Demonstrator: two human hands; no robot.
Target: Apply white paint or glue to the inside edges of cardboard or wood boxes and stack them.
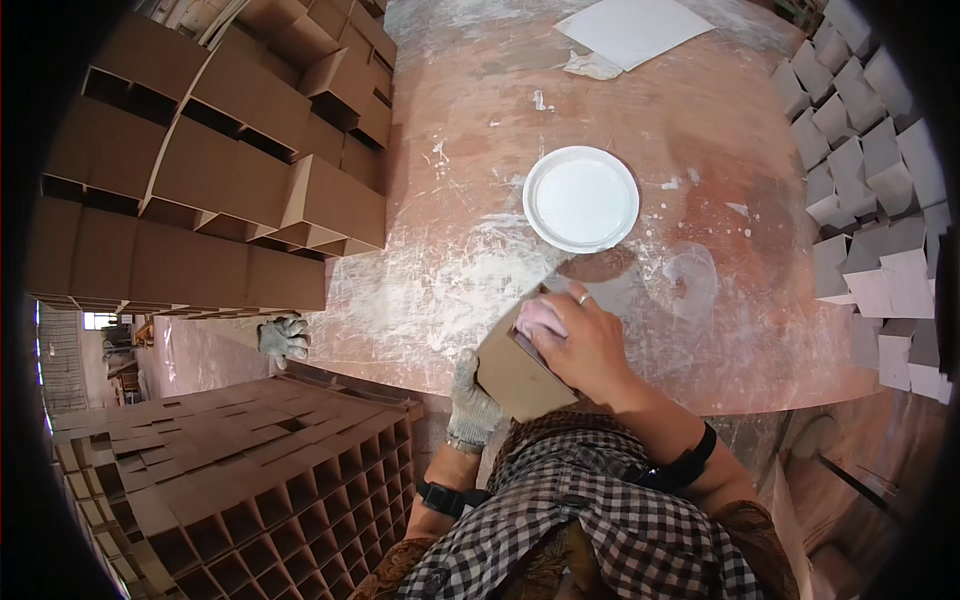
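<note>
My left hand [470,402], in a grey knit glove, grips a small brown cardboard box [528,380] from its left side. The box is tilted, held close to my body at the table's near edge. Bare and wearing a ring, my right hand [590,345] closes round a pale pinkish wad [540,320], pressed against the upper part of the box. Whether the wad is cloth or sponge I cannot tell. Just beyond the hands, a round white shallow dish [580,200] with whitish contents rests on the table.
Brown open boxes [230,170] are stacked along the left of the stained table [450,200]. Another brown stack [240,480] stands lower left. A grey glove [284,340] lies at the table's left edge. Pale boxes [870,170] line the right; a white sheet [635,30] lies at the far side.
</note>
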